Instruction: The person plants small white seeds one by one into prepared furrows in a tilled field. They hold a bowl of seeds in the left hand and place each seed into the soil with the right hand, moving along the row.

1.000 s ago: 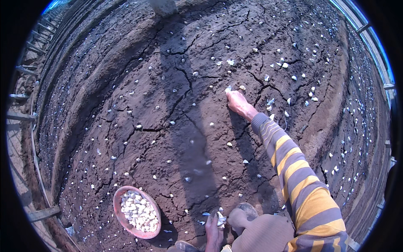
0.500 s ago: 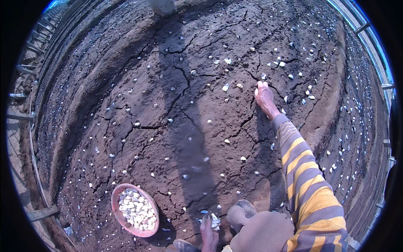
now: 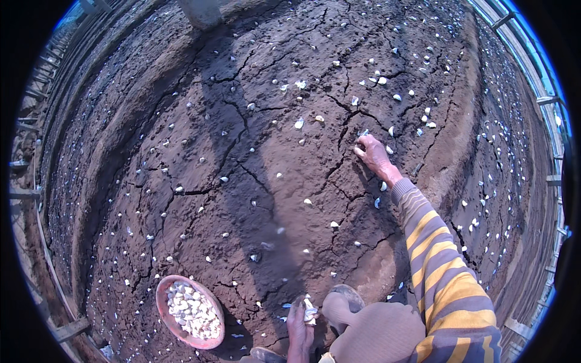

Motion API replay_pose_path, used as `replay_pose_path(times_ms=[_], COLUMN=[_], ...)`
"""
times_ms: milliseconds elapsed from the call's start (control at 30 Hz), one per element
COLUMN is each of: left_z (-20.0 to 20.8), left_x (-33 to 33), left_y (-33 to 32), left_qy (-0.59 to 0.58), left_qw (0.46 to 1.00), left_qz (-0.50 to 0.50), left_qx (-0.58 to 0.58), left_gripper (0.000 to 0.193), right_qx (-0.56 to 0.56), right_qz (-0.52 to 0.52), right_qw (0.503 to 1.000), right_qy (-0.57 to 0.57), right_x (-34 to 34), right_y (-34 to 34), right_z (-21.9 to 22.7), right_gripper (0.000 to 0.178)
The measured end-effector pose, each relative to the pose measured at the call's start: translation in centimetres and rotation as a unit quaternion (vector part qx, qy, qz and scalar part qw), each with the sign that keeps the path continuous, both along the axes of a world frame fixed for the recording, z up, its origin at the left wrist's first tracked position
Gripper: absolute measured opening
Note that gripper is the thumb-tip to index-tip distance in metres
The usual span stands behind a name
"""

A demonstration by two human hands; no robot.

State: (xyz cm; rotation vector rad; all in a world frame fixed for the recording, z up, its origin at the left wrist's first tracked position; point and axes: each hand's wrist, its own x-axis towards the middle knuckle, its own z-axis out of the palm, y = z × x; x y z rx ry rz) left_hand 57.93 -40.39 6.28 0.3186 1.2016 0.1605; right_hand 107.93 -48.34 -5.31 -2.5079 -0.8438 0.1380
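My right hand (image 3: 373,158) reaches out low over the cracked brown soil, its fingers drawn together. A small pale garlic clove (image 3: 364,132) shows at its fingertips. Other cloves, such as one whitish clove (image 3: 355,100) beyond and one clove (image 3: 389,150) beside the wrist, dot the ground around it. Near my body, my left hand (image 3: 298,327) is closed round several garlic cloves (image 3: 310,311), which stick out by its fingers. To its left on the soil stands a reddish bowl (image 3: 161,307), heaped with whitish garlic cloves (image 3: 192,308).
My bent knee (image 3: 378,336) and shoe (image 3: 348,295) are at the lower middle. A grey post (image 3: 201,13) stands at the far end, a long shadow falling from it. Soil ridges (image 3: 97,181) run along the left, and rails (image 3: 548,100) edge the right.
My right hand has drawn back toward me over the soil, and a pale clove now shows at its fingertips. My left hand stays by my knee with its cloves. The view has shifted slightly.
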Motion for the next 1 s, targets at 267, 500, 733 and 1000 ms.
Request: replay_pose_path(times_ms=[267, 500, 733, 1000], left_z=[-0.1, -0.4, -0.6, -0.5], left_x=[0.2, 0.0, 0.0, -0.1], left_y=[0.0, 0.0, -0.2, 0.0], left_qy=[-0.005, -0.001, -0.014, -0.009], left_qw=[1.000, 1.000, 1.000, 1.000], left_qz=[-0.018, -0.017, -0.015, -0.017], left_qx=[-0.012, -0.015, -0.019, -0.002], left_gripper=[0.028, 0.025, 0.025, 0.025], right_qx=[0.066, 0.081, 0.001, -0.006], right_qz=[-0.063, -0.022, 0.051, -0.070], right_qw=[0.964, 0.933, 0.995, 0.998], right_qy=[0.252, 0.349, 0.081, -0.004], right_x=[-1.1, -3.8, -5.6, -5.5], right_y=[1.8, 5.1, 6.1, 3.1], right_z=[1.7, 1.7, 0.1, 1.7], right_gripper=[0.021, 0.019, 0.007, 0.022])
